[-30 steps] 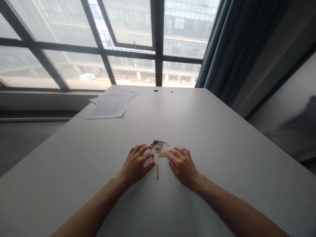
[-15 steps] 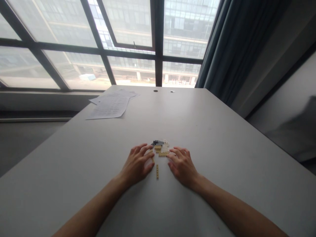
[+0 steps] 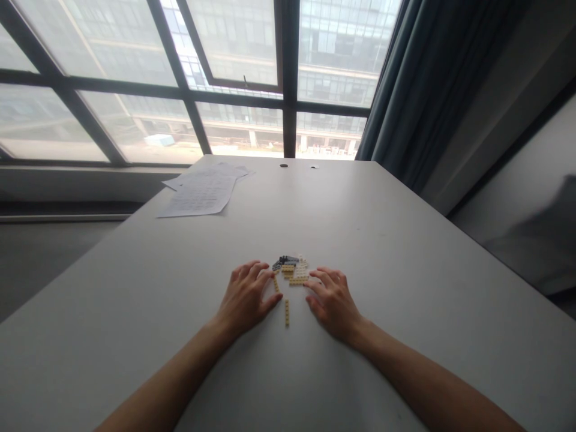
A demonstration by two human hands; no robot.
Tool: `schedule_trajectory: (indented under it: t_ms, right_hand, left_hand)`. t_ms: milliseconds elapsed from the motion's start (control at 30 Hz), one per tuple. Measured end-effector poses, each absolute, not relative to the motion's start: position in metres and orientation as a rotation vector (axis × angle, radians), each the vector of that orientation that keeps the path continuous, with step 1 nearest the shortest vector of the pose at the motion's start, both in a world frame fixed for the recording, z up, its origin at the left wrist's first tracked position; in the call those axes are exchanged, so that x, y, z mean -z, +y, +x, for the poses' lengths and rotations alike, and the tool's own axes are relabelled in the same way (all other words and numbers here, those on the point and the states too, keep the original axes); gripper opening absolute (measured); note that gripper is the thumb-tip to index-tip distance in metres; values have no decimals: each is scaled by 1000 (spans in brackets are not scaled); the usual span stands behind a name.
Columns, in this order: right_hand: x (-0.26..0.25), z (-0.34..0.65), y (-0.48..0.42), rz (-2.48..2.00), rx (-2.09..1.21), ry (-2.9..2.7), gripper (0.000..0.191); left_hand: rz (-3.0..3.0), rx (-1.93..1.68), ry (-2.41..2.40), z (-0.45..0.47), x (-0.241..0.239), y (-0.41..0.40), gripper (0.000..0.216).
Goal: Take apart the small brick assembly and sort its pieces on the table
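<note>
A small heap of toy bricks (image 3: 293, 270), tan, cream and dark grey, lies on the white table (image 3: 387, 252) in front of me. My left hand (image 3: 246, 296) rests palm down just left of the heap, fingers spread, fingertips beside a short tan strip (image 3: 276, 283). My right hand (image 3: 332, 300) lies palm down on the right, fingers apart, tips touching the heap's near edge. Between the two hands lies a long thin tan strip (image 3: 287, 312), touched by neither. Both hands hold nothing.
Several printed paper sheets (image 3: 201, 191) lie at the table's far left. Two small round holes (image 3: 283, 165) sit near the far edge. Windows run behind the table, and a dark curtain (image 3: 432, 84) hangs at the right.
My left hand has slid a little to the left and uncovered the short tan strip. The right hand and the heap stay put.
</note>
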State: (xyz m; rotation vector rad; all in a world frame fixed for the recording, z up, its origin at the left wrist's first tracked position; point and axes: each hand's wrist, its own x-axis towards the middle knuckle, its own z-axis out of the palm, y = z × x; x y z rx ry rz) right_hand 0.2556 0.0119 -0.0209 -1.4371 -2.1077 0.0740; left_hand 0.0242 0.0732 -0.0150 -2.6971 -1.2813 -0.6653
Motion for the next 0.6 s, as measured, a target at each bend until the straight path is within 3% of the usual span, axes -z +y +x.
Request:
schedule_trajectory:
  t_ms: [600]
  right_hand:
    - [19,254,12,-1392,-168,-2043,25]
  left_hand:
    - [-2832,695,-1231,18,22,79,36]
